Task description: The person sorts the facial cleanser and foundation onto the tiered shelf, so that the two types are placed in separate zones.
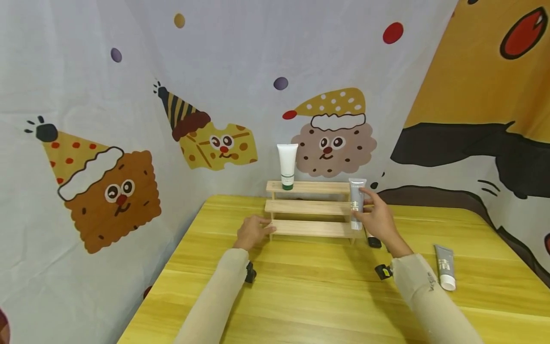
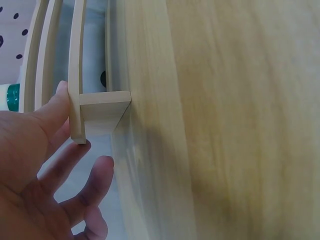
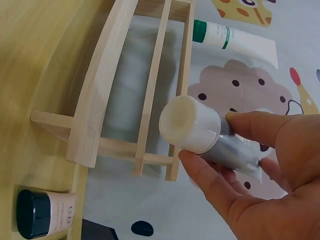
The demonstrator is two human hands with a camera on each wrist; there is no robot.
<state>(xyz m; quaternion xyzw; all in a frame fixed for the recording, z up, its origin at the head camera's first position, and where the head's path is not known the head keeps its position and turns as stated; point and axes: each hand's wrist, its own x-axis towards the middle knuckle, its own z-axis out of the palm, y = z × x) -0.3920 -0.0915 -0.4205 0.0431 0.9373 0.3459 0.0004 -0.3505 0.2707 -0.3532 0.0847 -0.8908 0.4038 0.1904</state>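
My right hand (image 1: pixel 380 220) holds a silver squeeze tube (image 1: pixel 356 203) between thumb and fingers, its white cap (image 3: pixel 182 125) pointing down. This tube is at the right end of a three-step wooden display stand (image 1: pixel 309 206); in the right wrist view its cap appears near the ends of the upper boards. At the stand's left end, my left hand (image 1: pixel 253 232) pinches the lowest board (image 2: pixel 76 70), thumb on top and a finger beneath. On the top step, towards the left, a white tube (image 1: pixel 287 165) with a green cap stands upright.
A second silver tube (image 1: pixel 445 265) with a white cap lies on the wooden table (image 1: pixel 301 296) at the right. A dark-capped tube (image 3: pixel 47 215) lies beside the stand's right end, partly hidden by my right hand in the head view. A cartoon-printed cloth (image 1: pixel 240 95) hangs behind.
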